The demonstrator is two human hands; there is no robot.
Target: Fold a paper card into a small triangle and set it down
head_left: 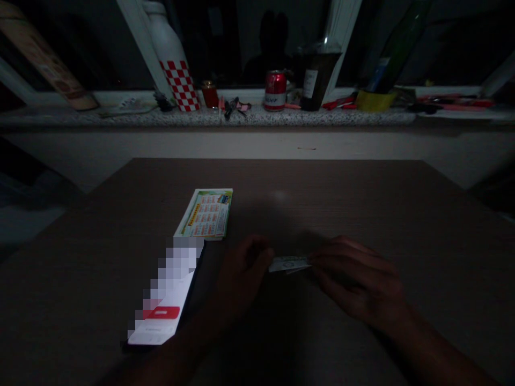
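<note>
A small folded piece of printed paper (288, 264), pale with faint markings, is held between my two hands just above the dark table. My left hand (246, 268) is closed, pinching the paper's left end with thumb and fingers. At the other end, my right hand (358, 276) has its fingers together and grips the paper's right tip. A loose lower edge of the paper sticks out slightly near the right fingers. Dim light hides finer print. Left of my left hand lies a phone with a lit screen (161, 327), partly blurred out, showing a red button.
Beyond the phone, a small stack of printed calendar cards (207, 214) lies on the wooden table (341, 198). Along the stone windowsill (241, 118) stand a red-and-white checkered bottle (179, 80), a red can (276, 91), a dark cup (316, 80) and a leaning green bottle (402, 43).
</note>
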